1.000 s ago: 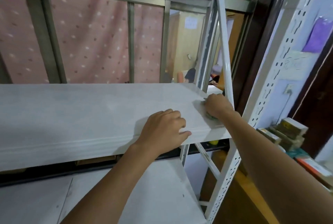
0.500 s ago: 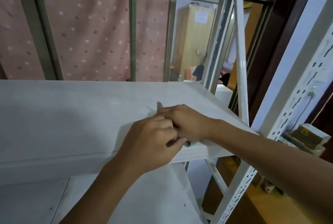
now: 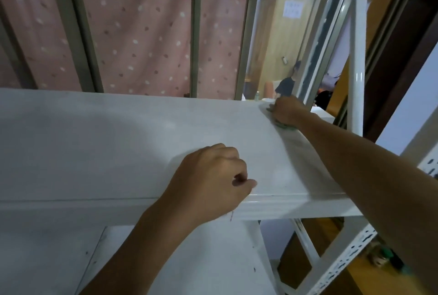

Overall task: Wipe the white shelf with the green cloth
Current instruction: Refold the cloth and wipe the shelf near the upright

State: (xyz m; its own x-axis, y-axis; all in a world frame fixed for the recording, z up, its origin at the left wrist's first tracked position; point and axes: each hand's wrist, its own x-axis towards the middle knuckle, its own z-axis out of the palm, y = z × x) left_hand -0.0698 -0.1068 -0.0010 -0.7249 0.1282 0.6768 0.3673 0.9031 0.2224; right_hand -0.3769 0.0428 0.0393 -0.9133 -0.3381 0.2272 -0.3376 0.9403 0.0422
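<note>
A person wiped the white shelf [image 3: 118, 143].
The right hand [image 3: 288, 110] pressed the green cloth [image 3: 283, 125] at the far right corner; the left hand [image 3: 211, 178], loosely clenched and empty, braced on the near edge.

The white shelf [image 3: 118, 143] is a flat, smooth board with a rounded front lip, running pretty much level across the view. The green cloth [image 3: 283, 125] sits bunched at its far right corner, mostly covered, only a small edge showing.
</note>
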